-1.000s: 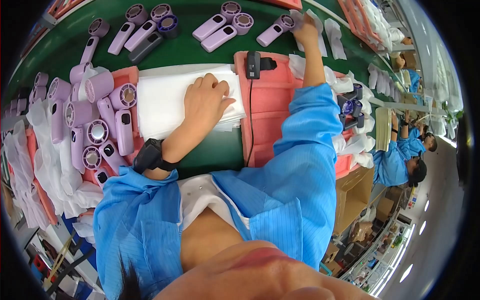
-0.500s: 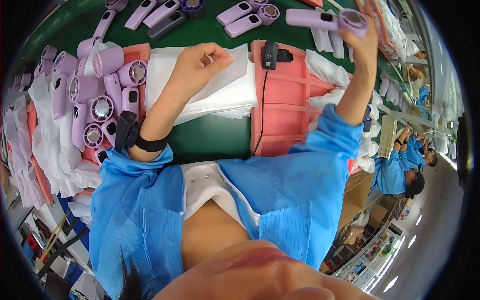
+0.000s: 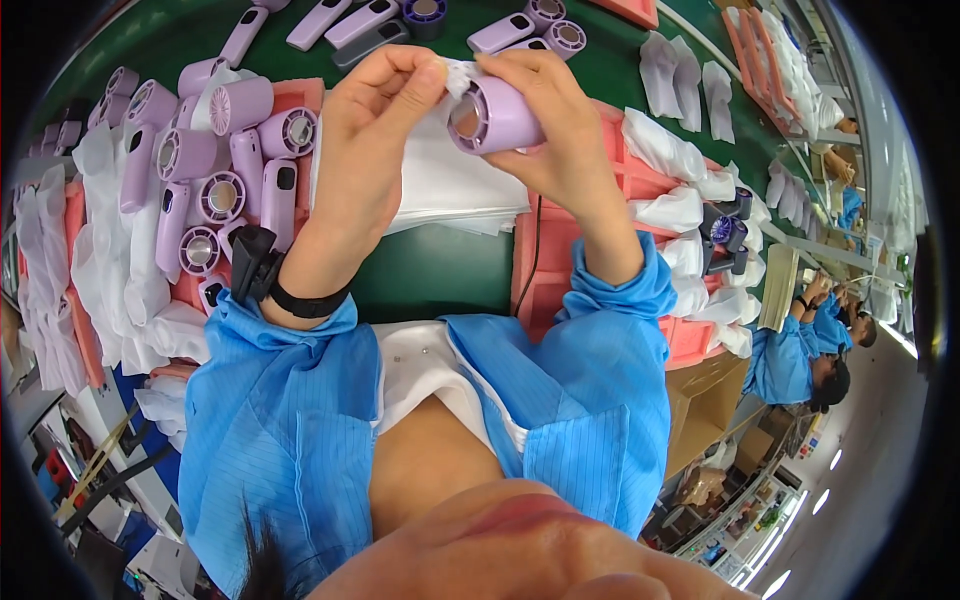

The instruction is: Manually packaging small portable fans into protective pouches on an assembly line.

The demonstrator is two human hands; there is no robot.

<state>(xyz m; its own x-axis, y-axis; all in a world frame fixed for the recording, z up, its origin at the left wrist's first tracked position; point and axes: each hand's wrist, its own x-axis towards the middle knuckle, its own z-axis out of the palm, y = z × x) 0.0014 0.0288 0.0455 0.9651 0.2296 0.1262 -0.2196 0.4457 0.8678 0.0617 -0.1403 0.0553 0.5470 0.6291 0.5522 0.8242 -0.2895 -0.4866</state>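
Note:
My right hand (image 3: pixel 560 125) grips a light-purple handheld fan (image 3: pixel 510 118), its round head turned toward my left side. The fingers of my left hand (image 3: pixel 375 125) are pinched together on a small crumpled white piece (image 3: pixel 460 76) at the fan's edge; whether it is paper or thin film I cannot tell. Both hands are raised over a stack of white sheets (image 3: pixel 460 195), which they partly cover. To the left, several more purple fans (image 3: pixel 222 196) lie heaped on a pink foam tray (image 3: pixel 300 95). The held fan's handle is mostly hidden.
More fans and a dark grey one (image 3: pixel 370 45) lie on the green table (image 3: pixel 430 275) at the back. A pink divided tray (image 3: pixel 640 180) at the right holds white-wrapped items (image 3: pixel 665 210). A black cable (image 3: pixel 534 250) runs beside it. Co-workers (image 3: pixel 785 355) sit farther right.
My right hand has brought the fan from the far right to the middle. My left hand has risen to meet it and now pinches the white piece.

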